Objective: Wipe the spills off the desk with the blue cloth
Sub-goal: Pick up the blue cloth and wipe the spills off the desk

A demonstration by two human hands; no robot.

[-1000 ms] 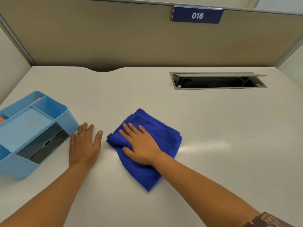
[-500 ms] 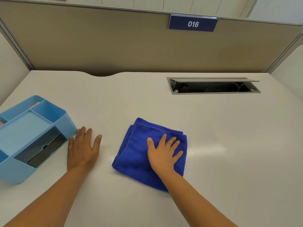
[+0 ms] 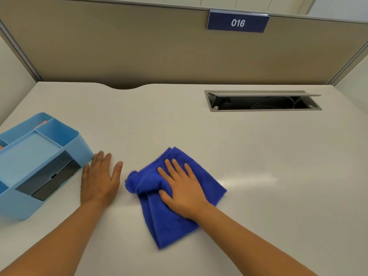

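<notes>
The blue cloth (image 3: 169, 222) lies folded on the pale desk (image 3: 199, 132), bunched up at its left edge. My right hand (image 3: 184, 193) presses flat on top of it, fingers spread and pointing to the upper left. My left hand (image 3: 99, 181) rests palm down on the bare desk just left of the cloth, holding nothing, its fingertips near the organizer. A faint shiny wet streak (image 3: 251, 181) runs along the desk to the right of the cloth.
A light blue desk organizer (image 3: 25, 156) with several compartments stands at the left edge. An open cable hatch (image 3: 262, 100) sits in the desk at the back right. A tan partition (image 3: 159, 46) with a "016" sign (image 3: 238, 22) walls off the back.
My right hand has slid the cloth to the left and turned it, so its left edge now bunches up. My left hand has stayed put.
</notes>
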